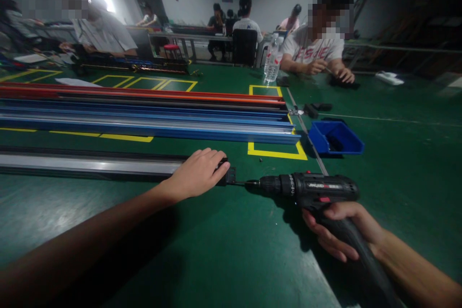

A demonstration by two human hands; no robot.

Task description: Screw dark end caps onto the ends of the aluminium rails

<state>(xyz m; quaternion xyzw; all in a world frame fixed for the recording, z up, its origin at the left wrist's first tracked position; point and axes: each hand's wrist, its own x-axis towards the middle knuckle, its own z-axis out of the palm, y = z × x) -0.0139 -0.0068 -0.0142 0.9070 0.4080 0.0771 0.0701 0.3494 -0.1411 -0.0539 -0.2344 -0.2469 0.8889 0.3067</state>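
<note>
My right hand [342,231] is wrapped round the grip of a black cordless drill [310,190]. The drill lies level, its bit pointing left into a small black end piece [231,175] on a long grey metal rail [90,166]. My left hand [200,173] rests on top of that rail's right end, fingers curled down over it, just left of the end piece. The rail runs off the left edge along the green table.
A stack of long blue, grey and orange-red rails [144,110] lies behind. A blue bin [335,137] sits to the right on the green table [234,260] with yellow marked boxes. A water bottle [271,62] and a seated person [317,48] are across; several others sit farther back.
</note>
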